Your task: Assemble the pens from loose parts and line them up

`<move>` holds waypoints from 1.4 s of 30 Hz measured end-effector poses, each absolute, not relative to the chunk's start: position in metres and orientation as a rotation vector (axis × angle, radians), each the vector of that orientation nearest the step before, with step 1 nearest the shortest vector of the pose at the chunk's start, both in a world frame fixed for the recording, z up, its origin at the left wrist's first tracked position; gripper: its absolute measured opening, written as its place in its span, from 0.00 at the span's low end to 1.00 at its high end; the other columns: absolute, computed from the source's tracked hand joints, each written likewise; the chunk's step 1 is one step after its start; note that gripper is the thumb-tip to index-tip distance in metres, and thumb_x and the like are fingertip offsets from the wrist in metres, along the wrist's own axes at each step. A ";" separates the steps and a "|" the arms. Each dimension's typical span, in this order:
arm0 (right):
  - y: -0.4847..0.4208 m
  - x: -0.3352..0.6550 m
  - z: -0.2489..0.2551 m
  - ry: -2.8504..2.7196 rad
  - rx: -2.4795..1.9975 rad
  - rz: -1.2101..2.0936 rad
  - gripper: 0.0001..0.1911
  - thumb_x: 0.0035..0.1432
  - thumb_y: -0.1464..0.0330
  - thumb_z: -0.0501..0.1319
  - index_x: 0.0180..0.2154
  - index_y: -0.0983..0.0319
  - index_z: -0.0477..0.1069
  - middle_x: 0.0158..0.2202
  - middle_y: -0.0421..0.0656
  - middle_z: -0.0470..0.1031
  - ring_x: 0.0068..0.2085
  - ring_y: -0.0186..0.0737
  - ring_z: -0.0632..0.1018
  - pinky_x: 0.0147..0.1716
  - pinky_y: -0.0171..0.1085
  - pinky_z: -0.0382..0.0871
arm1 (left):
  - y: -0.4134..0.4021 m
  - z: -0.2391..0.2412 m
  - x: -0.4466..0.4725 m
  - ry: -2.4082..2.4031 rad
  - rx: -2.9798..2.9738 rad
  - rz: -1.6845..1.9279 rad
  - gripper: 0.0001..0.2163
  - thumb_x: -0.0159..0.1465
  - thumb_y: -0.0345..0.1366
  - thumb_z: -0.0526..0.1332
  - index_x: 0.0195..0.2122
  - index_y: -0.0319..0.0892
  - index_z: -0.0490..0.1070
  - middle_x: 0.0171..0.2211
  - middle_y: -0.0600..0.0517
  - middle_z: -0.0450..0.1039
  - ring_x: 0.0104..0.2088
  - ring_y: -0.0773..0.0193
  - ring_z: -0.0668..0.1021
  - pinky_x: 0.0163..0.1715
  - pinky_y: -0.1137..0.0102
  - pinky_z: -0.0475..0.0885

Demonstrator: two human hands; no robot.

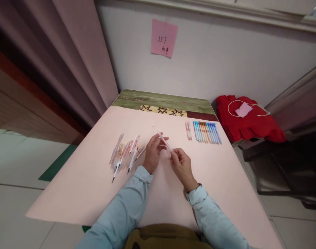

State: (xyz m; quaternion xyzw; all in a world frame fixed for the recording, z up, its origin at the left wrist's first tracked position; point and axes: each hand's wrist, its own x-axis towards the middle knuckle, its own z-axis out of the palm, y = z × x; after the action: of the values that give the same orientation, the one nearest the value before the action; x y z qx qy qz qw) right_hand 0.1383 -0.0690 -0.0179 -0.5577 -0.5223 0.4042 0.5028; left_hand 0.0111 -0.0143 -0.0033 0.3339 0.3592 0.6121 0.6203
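Note:
Both of my hands hold one clear pen [165, 141] above the pink table cover [95, 193]. My left hand [152, 152] pinches its far end, fingers closed round it. My right hand [180, 165] grips the near end, fingers curled. To the left of my left hand lies a loose pile of pen parts and refills [125, 155]. At the far right of the cover a neat row of blue and orange assembled pens [206, 132] lies side by side, with two pinkish pens [188, 130] just left of the row.
A green patterned tabletop [163, 101] shows beyond the cover. A pink note [163, 38] is stuck on the wall. A red cloth with a white cable and pink slip [247, 117] lies to the right. Curtains [70, 58] hang at left.

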 end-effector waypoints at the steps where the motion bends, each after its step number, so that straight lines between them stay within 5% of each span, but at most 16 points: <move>1: -0.069 0.138 -0.018 -1.264 -1.351 0.973 0.15 0.63 0.55 0.58 0.35 0.60 0.68 0.24 0.37 0.69 0.24 0.33 0.68 0.24 0.32 0.61 | -0.013 -0.003 0.010 0.847 0.790 1.452 0.18 0.61 0.41 0.63 0.52 0.42 0.70 0.41 0.45 0.78 0.31 0.67 0.76 0.33 0.70 0.71; 36: -0.070 0.137 -0.026 -1.301 -1.335 1.008 0.15 0.57 0.56 0.64 0.31 0.62 0.73 0.21 0.36 0.66 0.22 0.31 0.63 0.21 0.31 0.56 | -0.011 -0.001 0.010 1.050 0.805 1.564 0.20 0.54 0.36 0.68 0.47 0.42 0.65 0.25 0.56 0.74 0.25 0.68 0.76 0.30 0.71 0.70; 42: -0.072 0.139 -0.023 -1.347 -1.346 1.083 0.19 0.64 0.53 0.55 0.33 0.61 0.73 0.21 0.38 0.72 0.21 0.33 0.70 0.22 0.32 0.63 | -0.013 0.002 0.011 0.962 0.816 1.539 0.20 0.55 0.37 0.68 0.47 0.44 0.64 0.27 0.56 0.75 0.26 0.68 0.75 0.32 0.70 0.70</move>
State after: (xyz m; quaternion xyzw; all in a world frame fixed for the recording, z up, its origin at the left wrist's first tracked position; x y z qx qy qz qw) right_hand 0.1391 -0.0725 -0.0227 -0.5462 -0.5467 0.4395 0.4578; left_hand 0.0107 -0.0133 0.0016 0.3438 0.4054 0.6487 0.5447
